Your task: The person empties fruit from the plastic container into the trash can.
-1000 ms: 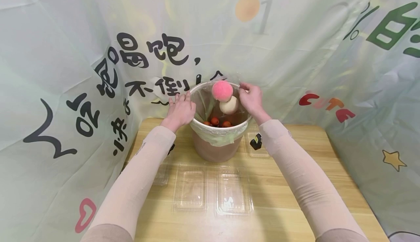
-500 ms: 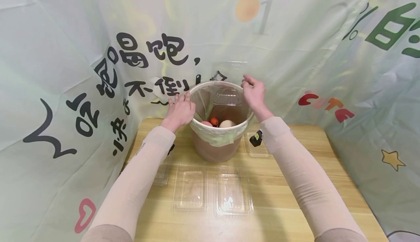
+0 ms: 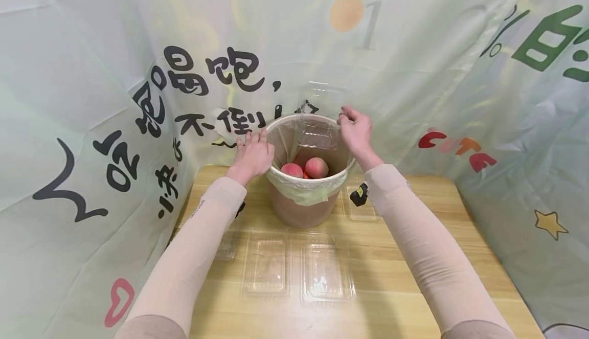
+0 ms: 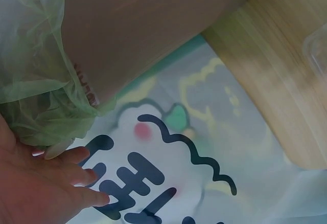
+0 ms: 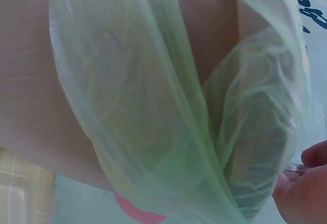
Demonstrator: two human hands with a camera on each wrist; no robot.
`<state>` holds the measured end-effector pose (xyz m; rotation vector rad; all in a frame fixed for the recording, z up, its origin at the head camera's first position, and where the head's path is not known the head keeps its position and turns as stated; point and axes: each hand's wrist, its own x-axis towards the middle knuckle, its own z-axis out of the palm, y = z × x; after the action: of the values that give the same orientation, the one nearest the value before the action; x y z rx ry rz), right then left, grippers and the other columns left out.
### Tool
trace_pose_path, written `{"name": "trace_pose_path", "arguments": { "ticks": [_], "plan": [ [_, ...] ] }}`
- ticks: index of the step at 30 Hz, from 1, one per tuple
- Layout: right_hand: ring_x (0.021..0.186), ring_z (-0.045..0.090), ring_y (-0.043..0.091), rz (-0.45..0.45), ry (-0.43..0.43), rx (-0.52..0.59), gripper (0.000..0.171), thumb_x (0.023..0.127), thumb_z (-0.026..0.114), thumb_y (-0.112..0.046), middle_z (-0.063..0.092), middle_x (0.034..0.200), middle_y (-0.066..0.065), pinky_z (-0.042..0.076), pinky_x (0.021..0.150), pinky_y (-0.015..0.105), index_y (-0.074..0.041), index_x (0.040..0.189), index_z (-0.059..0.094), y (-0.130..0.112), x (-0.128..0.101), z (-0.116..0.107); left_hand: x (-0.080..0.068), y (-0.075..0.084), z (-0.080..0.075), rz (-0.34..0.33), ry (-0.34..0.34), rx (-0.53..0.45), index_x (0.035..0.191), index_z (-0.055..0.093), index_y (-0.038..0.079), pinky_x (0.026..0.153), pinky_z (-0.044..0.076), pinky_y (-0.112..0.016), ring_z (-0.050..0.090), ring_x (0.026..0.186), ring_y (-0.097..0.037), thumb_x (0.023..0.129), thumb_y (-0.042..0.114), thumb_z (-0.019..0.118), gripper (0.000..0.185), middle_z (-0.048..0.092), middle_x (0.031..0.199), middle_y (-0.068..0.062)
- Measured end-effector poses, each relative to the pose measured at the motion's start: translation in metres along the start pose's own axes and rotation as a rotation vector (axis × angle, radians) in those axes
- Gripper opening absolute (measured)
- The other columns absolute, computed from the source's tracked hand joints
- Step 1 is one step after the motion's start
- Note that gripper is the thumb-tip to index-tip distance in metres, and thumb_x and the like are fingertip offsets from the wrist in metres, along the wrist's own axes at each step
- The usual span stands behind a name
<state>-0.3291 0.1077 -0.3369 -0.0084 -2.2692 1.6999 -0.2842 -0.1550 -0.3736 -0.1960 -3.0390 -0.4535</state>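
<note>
A brown bin (image 3: 299, 211) lined with a green bag (image 3: 303, 188) stands at the back of the wooden table (image 3: 414, 288). Two pink peaches (image 3: 316, 166) lie inside, over small red fruit. My left hand (image 3: 252, 147) rests flat on the bin's left rim, fingers straight against the bag (image 4: 36, 81). Above the bin's right side, my right hand (image 3: 350, 123) pinches a clear plastic clamshell box (image 3: 317, 124), which hangs tipped and empty over the opening. In the right wrist view only fingertips (image 5: 301, 183) and the bag (image 5: 153, 106) show.
Several empty clear plastic boxes lie on the table: two in front of the bin (image 3: 267, 265) (image 3: 326, 270), one at its right (image 3: 361, 201), one at the left (image 3: 225, 244). Printed cloth (image 3: 138, 98) walls the table behind and on both sides.
A second ago two peaches were dropping from the clear box; now they lie in the bin. My right hand lifted the emptied box slightly. The left hand stayed put.
</note>
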Motion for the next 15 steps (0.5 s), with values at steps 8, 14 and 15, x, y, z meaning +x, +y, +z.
{"name": "trace_pose_path", "arguments": {
  "ticks": [8,14,15],
  "plan": [
    [0.104,0.072,0.033,0.036,-0.031,0.004,0.040,0.106,0.053,-0.013,0.070,0.130,0.025,0.053,0.065,0.012,0.000,0.142,0.065,-0.0011,-0.0008,-0.0021,0.0008,-0.0003,0.0009,-0.002,0.001,-0.009,0.166,0.018,-0.003,0.130,0.008,-0.070,0.017,0.160,-0.051,0.109,0.033,0.017,0.068,0.027,0.171,-0.026],
    [0.117,0.072,0.038,0.045,-0.039,-0.008,0.041,0.106,0.052,-0.015,0.069,0.133,0.025,0.061,0.076,0.019,0.001,0.142,0.064,-0.0031,-0.0026,-0.0073,0.0012,-0.0007,0.0016,-0.003,-0.003,-0.017,0.166,0.017,-0.003,0.130,0.005,-0.070,0.016,0.160,-0.051,0.109,0.032,0.017,0.067,0.026,0.171,-0.027],
    [0.117,0.072,0.039,0.045,-0.040,-0.005,0.041,0.106,0.052,-0.015,0.068,0.134,0.025,0.063,0.077,0.022,0.001,0.141,0.064,-0.0034,-0.0027,-0.0088,0.0012,-0.0006,0.0016,-0.003,-0.002,-0.018,0.166,0.017,-0.003,0.130,0.004,-0.070,0.016,0.160,-0.051,0.109,0.032,0.017,0.068,0.026,0.171,-0.026]
  ]
}}
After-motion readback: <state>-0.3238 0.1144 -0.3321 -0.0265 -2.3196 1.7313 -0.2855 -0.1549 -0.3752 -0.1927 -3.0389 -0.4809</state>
